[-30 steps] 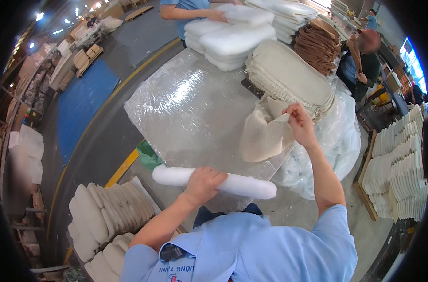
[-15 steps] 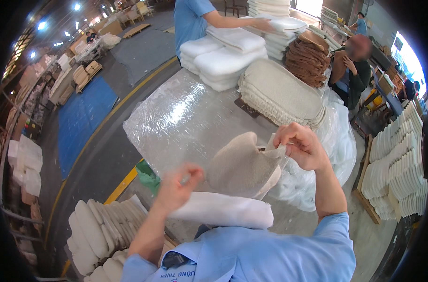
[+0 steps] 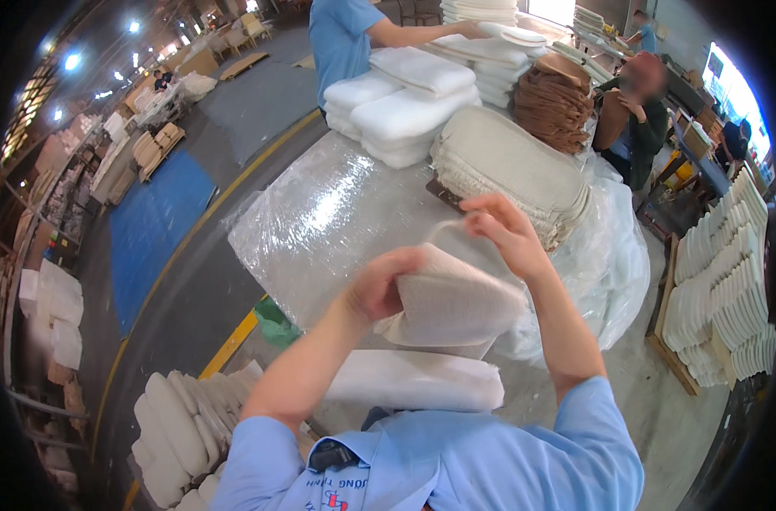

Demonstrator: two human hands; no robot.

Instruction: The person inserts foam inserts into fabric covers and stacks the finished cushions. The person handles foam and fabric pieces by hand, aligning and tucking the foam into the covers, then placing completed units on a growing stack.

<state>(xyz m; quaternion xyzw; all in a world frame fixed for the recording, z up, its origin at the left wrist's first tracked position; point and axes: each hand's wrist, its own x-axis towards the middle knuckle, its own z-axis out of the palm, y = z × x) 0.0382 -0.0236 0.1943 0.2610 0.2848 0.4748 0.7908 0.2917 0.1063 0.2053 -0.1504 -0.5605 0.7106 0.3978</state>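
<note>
A beige fabric cover (image 3: 460,298) hangs folded in front of me, above the plastic-wrapped table. My left hand (image 3: 386,285) is closed on its upper left edge, the fingers partly hidden by the cloth. My right hand (image 3: 503,234), slightly blurred, is up over the cover's far side. A thin curved strip of the cloth runs to its fingertips, which look pinched on it. Across my front, nearer than the cover, lies a thick white foam pad (image 3: 413,379). Beyond my right hand rests a stack of beige covers (image 3: 511,175).
White cushions (image 3: 413,106) and a brown fabric stack (image 3: 551,106) stand on the far side of the plastic-covered table (image 3: 320,217). Beige cushions (image 3: 179,417) sit low at left; white pads (image 3: 720,281) are racked at right. Two co-workers are beyond the table, one reaching over a white stack.
My left hand has moved right and taken hold of the beige cover. My right hand has shifted left and away from me, and the cover is turned and folded differently.
</note>
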